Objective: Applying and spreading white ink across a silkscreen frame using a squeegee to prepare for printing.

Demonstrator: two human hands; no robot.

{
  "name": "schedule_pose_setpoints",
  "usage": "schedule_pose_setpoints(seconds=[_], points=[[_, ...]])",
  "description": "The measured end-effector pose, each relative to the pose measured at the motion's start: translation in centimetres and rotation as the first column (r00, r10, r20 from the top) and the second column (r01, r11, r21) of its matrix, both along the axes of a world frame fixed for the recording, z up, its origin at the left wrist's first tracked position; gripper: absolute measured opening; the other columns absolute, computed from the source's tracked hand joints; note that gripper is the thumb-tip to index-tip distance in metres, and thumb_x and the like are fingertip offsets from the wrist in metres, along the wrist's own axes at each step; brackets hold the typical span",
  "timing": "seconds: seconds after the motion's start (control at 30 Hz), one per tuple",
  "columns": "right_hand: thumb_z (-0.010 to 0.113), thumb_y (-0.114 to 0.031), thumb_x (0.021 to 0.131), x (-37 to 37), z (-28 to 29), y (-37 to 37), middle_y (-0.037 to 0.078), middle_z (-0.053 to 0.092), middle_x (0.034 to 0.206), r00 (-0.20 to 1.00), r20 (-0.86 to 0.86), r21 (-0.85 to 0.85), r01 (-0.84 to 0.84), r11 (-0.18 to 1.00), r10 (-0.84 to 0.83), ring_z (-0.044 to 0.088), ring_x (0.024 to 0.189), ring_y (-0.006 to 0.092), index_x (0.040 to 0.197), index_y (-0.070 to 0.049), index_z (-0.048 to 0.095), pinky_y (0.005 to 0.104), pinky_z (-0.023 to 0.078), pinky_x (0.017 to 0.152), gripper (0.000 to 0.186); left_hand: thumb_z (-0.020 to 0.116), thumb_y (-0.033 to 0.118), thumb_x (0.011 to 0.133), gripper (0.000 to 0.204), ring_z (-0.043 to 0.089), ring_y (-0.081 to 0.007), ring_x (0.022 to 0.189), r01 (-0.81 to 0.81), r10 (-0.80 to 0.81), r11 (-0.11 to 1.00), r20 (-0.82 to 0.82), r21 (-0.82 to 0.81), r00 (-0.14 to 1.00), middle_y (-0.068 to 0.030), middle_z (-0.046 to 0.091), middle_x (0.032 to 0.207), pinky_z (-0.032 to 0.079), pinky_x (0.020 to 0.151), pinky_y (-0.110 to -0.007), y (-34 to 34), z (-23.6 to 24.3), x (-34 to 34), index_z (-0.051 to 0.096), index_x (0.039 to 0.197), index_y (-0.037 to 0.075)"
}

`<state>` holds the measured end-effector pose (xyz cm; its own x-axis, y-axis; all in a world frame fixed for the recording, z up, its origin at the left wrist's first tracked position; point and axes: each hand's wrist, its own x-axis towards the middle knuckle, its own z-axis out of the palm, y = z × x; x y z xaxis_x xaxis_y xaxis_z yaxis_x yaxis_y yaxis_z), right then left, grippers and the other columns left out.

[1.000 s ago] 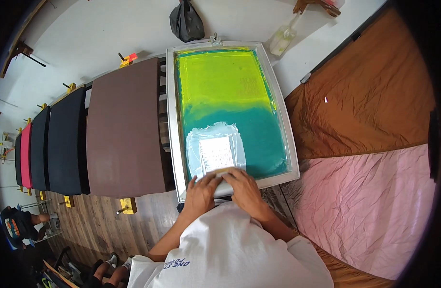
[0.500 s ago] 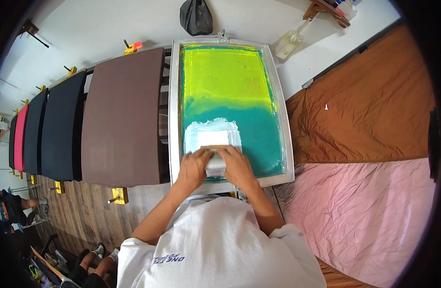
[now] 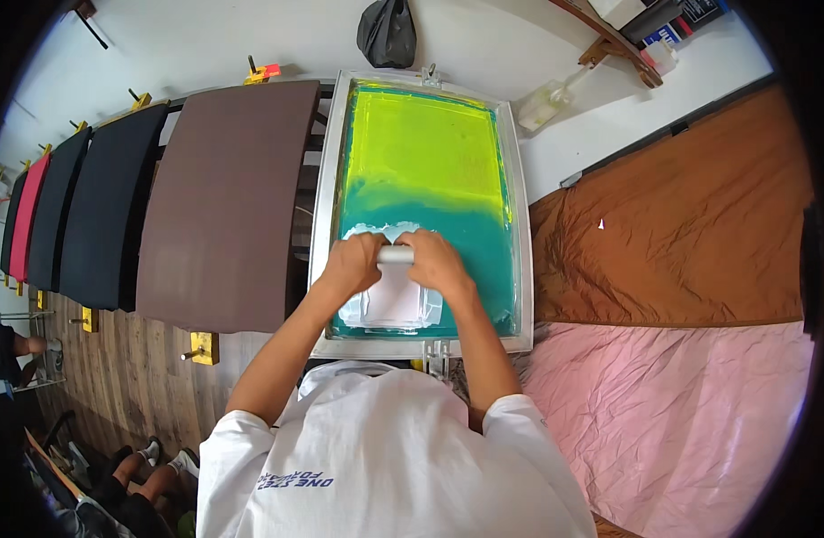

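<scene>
2 closed hands (image 3: pixel 354 260) (image 3: pixel 435 260) grip 1 pale squeegee (image 3: pixel 396 255).

Squeegee (image 3: pixel 396 254) crosswise on a screen (image 3: pixel 523 269).
The squeegee shows as a short, pale bar, its tilt unclear; the screen lies flat, long side running away, in a whitish frame, lime at the far end and teal nearer; whitish ink (image 3: pixel 435 309) edges a pale rectangular window in its near left part and heaps raggedly beyond the squeegee.

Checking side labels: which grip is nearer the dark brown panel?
Left. The left grip is right of the dark brown panel; the right grip is farther right.
</scene>
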<state>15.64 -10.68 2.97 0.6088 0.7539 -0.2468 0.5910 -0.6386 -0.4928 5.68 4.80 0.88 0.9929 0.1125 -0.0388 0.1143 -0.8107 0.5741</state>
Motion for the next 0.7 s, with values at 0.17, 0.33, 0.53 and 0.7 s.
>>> schedule_pose_setpoints(seconds=[0.17, 0.33, 0.53, 0.7], points=[[0.060, 0.008, 0.066, -2.5, -1.7, -1.8, 0.020, 0.065, 0.101, 0.994, 0.104, 0.134, 0.017, 0.991, -0.032, 0.061, 0.098, 0.0404, 0.114, -0.009, 0.068, 0.0463, 0.051, 0.086, 0.051, 0.061, -0.008, 0.068, 0.038, 0.067, -0.0381, 0.085, 0.023, -0.018, 0.999, 0.139, -0.035, 0.990, -0.0183, 0.068, 0.096, 0.055, 0.074, -0.044, -1.3, -1.5, -2.0, 0.067, 0.103, 0.004], [0.061, 0.008, 0.064, -9.7, -0.8, -5.6, 0.019, 0.063, 0.105, 0.998, 0.032, 0.140, 0.057, 0.989, -0.062, 0.059, 0.102, 0.0402, 0.112, -0.001, 0.066, 0.0454, 0.049, 0.090, 0.049, 0.063, -0.009, 0.065, 0.043, 0.068, -0.0363, 0.085, 0.046, -0.035, 0.990, 0.082, -0.136, 0.996, -0.0179, 0.067, 0.099, 0.056, 0.071, -0.044, -5.0, -0.1, -8.9, 0.065, 0.107, 0.000], [0.062, 0.003, 0.065, -9.4, 1.1, -6.3, 0.021, 0.067, 0.099, 0.990, -0.137, 0.001, -0.017, 1.000, 0.017, 0.064, 0.093, 0.0405, 0.101, -0.006, 0.071, 0.0459, 0.051, 0.085, 0.038, 0.068, 0.007, 0.069, 0.037, 0.070, -0.0324, 0.081, 0.163, -0.172, 0.985, -0.209, -0.059, 0.963, -0.0142, 0.071, 0.091, 0.056, 0.072, -0.043, -4.7, 1.9, -8.8, 0.070, 0.105, 0.009], [0.063, 0.002, 0.070, -3.2, 1.7, -2.4, 0.019, 0.067, 0.100, 0.999, -0.016, -0.046, 0.046, 0.998, -0.047, 0.064, 0.094, 0.0393, 0.106, -0.010, 0.070, 0.0473, 0.052, 0.083, 0.039, 0.062, -0.002, 0.072, 0.037, 0.069, -0.0356, 0.087, 0.060, -0.057, 0.998, -0.124, 0.015, 0.991, -0.0163, 0.071, 0.093, 0.056, 0.076, -0.046, -1.8, 1.7, -2.2, 0.070, 0.106, 0.011]])
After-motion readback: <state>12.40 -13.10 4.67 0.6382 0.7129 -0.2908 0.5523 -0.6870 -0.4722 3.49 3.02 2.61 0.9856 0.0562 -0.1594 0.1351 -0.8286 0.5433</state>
